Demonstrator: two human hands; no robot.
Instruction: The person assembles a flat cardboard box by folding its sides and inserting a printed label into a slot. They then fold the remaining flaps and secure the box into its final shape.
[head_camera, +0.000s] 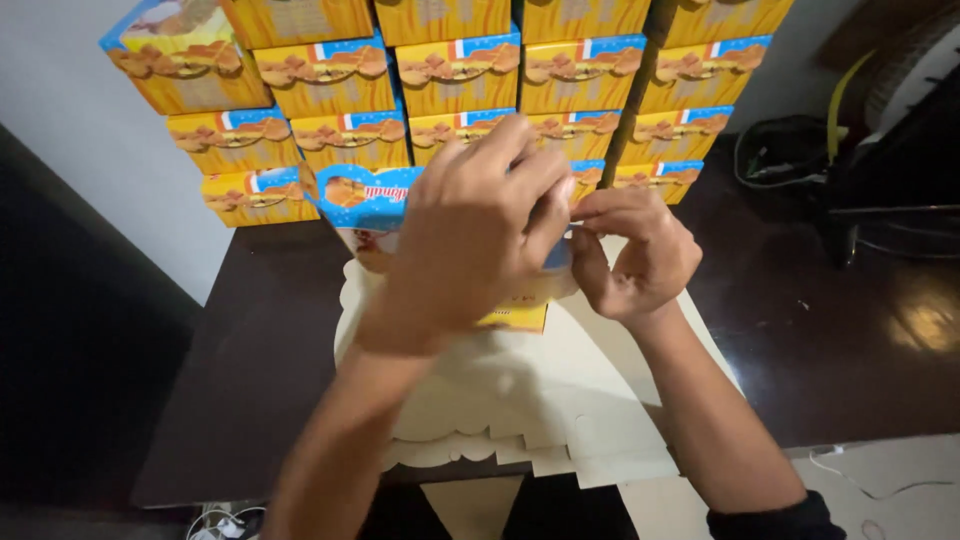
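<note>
1. We see our left hand (470, 235) curled over the top of a blue and yellow printed cardboard box (375, 200), its fingers (535, 175) bent and closed on the box's upper edge.
2. Our right hand (635, 255) sits just beside it, fingers (600, 205) pinched together on the right end of the same box, touching the left fingertips.
3. The box is held up between both hands, above the table; most of it is hidden behind the left hand, with a blue flap showing to the left and a yellow corner below the wrist.
4. Under the hands lies a stack of flat cream-coloured cardboard blanks with scalloped edges (520, 400), reaching over the near edge of the table.
5. The blanks rest on a dark brown glossy table (270, 350).
6. Beyond the hands, at the back of the table, stands a wall of stacked yellow and blue boxes (460, 70) in several rows.
7. To the right, well apart, lie dark cables and gear (790, 150), too dim to tell further.
</note>
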